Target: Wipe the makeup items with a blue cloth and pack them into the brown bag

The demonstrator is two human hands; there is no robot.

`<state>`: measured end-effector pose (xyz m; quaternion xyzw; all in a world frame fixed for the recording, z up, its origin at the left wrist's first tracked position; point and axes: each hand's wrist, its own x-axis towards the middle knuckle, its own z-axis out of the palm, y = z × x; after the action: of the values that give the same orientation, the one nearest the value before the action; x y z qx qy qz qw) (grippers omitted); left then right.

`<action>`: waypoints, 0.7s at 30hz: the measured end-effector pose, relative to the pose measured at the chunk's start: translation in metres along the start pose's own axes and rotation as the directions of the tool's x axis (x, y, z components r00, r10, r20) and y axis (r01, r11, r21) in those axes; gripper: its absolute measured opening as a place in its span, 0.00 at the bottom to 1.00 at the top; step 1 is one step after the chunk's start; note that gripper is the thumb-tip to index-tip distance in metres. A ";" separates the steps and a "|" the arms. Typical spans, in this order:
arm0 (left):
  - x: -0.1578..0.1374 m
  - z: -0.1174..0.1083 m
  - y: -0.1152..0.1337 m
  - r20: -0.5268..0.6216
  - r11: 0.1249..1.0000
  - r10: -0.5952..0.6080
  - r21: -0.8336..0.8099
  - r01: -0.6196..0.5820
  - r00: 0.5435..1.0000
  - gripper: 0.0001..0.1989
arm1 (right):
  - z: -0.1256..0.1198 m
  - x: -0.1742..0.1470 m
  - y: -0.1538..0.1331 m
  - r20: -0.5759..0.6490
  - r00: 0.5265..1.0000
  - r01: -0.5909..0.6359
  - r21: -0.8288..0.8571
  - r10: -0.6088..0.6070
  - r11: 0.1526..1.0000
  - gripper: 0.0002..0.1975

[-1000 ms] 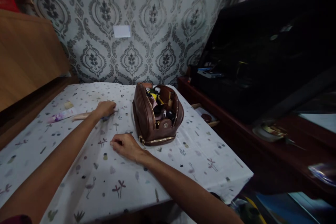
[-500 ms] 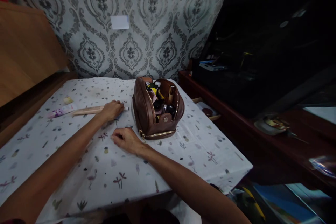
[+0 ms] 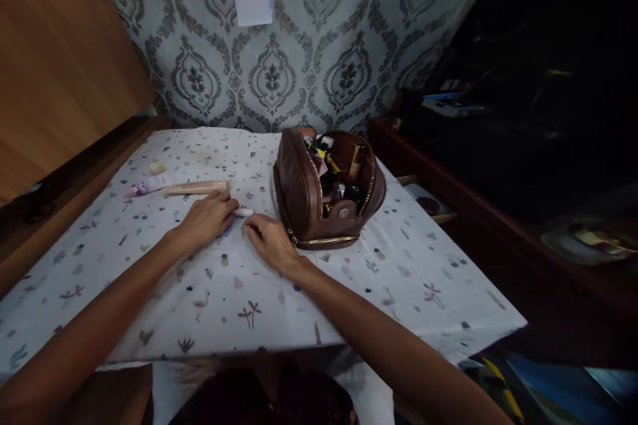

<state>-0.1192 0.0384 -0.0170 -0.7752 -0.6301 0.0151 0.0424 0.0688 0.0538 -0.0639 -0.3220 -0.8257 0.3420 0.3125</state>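
Note:
My left hand (image 3: pixel 209 218) is closed around a slim tube with a white end (image 3: pixel 244 212) sticking out at the right. A bit of blue shows beneath the fingers. My right hand (image 3: pixel 273 244), fingers curled together, is right by that white end; whether it grips anything is hidden. Just beyond my left hand lies a long beige tube (image 3: pixel 199 187). A white and purple tube (image 3: pixel 149 184) lies left of it, with a small yellowish piece (image 3: pixel 156 166) behind. The brown cosmetic bag (image 3: pixel 302 189) stands unzipped to the right, full of small bottles and makeup items.
A white patterned cloth (image 3: pixel 343 312) covers the table. Wooden furniture (image 3: pixel 64 73) stands at the left. At the right are a dark red cabinet (image 3: pixel 478 239) and a partly open drawer (image 3: pixel 428 202). Patterned wallpaper with a white card (image 3: pixel 253 9) is behind.
My left hand has drawn the slim tube nearer, away from the beige tube. My right hand has come up to its white end. The view has shifted left and down.

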 end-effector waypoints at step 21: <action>-0.039 0.007 -0.029 0.099 0.918 0.078 -0.394 -0.033 0.992 0.12 | 0.000 -0.003 -0.006 0.180 0.980 -0.006 -0.378 0.080 0.926 0.08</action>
<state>-0.1561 0.0061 -0.0224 -0.7834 -0.5996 -0.0662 -0.1496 0.0681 0.0479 -0.0600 -0.3593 -0.8948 0.2140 0.1566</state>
